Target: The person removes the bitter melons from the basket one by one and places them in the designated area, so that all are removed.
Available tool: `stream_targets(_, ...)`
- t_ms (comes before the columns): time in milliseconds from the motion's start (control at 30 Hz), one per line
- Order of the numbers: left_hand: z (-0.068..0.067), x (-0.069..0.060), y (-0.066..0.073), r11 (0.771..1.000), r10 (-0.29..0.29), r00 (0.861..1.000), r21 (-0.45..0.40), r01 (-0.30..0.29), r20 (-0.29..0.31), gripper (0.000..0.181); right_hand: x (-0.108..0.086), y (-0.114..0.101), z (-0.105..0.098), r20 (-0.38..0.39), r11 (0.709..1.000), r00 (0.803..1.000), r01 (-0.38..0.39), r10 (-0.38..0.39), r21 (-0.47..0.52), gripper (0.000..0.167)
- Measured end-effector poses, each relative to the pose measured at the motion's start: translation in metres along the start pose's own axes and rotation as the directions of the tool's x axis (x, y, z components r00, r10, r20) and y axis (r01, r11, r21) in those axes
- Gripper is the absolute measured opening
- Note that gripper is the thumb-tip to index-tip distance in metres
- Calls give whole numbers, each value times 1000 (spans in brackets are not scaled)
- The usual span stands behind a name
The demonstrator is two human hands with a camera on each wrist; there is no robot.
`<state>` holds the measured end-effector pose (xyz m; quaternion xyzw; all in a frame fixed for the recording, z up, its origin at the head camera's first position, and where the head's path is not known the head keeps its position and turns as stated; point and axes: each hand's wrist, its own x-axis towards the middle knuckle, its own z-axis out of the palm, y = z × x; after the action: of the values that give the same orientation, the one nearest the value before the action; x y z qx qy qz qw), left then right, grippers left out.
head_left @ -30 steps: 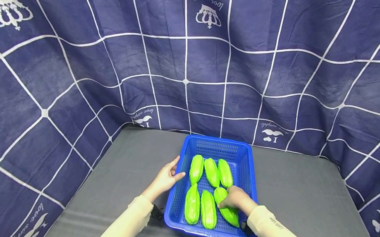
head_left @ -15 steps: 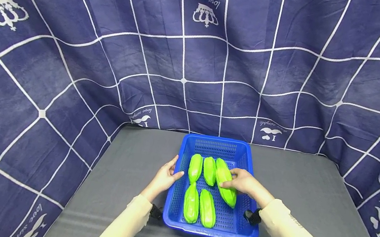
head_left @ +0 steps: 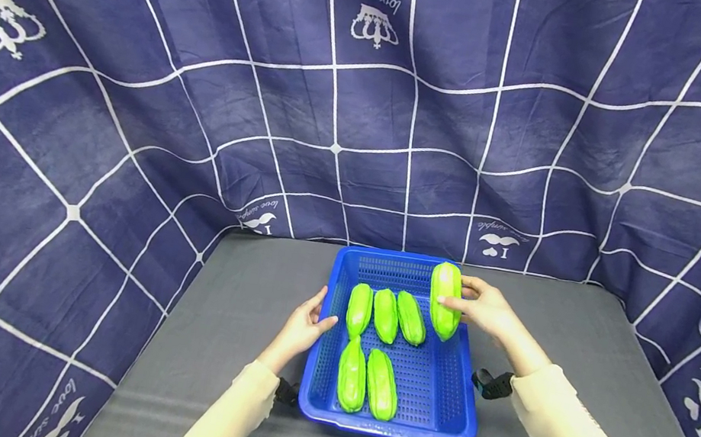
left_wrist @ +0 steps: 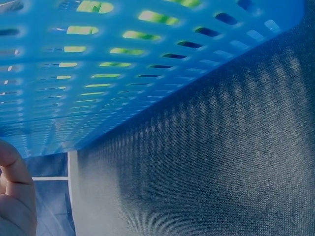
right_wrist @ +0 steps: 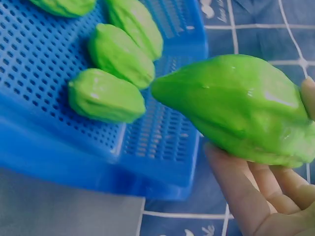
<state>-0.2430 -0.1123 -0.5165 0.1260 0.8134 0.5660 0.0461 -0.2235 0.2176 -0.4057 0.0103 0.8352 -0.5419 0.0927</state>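
Observation:
My right hand (head_left: 487,309) pinches a long green ribbed vegetable (head_left: 444,304) above the right back part of the blue basket (head_left: 384,431). In the right wrist view, fingers (right_wrist: 241,189) support this green vegetable (right_wrist: 241,108) from below, its pointed end toward the basket. Inside the basket lie several similar ones: a back row of three, among them the rightmost (head_left: 411,318), and two in front, one (head_left: 381,384) near the middle. My left hand (head_left: 298,330) rests at the basket's left rim, thumb over the edge; part of this hand (left_wrist: 15,196) shows beside the perforated wall in the left wrist view.
A grey cloth-covered table (head_left: 248,286) lies around the basket. Behind it and at both sides hangs a dark blue curtain (head_left: 449,127) with white lines. A black strap (head_left: 493,385) is at the right wrist, another (head_left: 288,394) at the left.
My right hand has lifted the front right green vegetable out of its place and carried it back and to the right, over the basket's edge. The left hand stays at the left rim.

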Motion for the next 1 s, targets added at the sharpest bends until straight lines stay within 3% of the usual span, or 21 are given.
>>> stream_targets(200,-6,-3,-4,996,88,996,-23,-87,24,73,-2,3,-23,-102,1000,995,14,-17,-26,74)
stream_targets(433,-4,-1,0,999,-22,1000,-30,22,-5,70,-1,35,-39,-222,993,973,-81,60,-88,78)
stream_targets(733,-1,-2,1,999,-49,999,1,49,-18,70,5,89,-43,-244,962,951,-230,190,-150,81)
stream_targets(1000,2,-1,-1,998,-60,998,-7,60,-13,71,8,107,-41,-261,908,942,-289,213,-303,75)
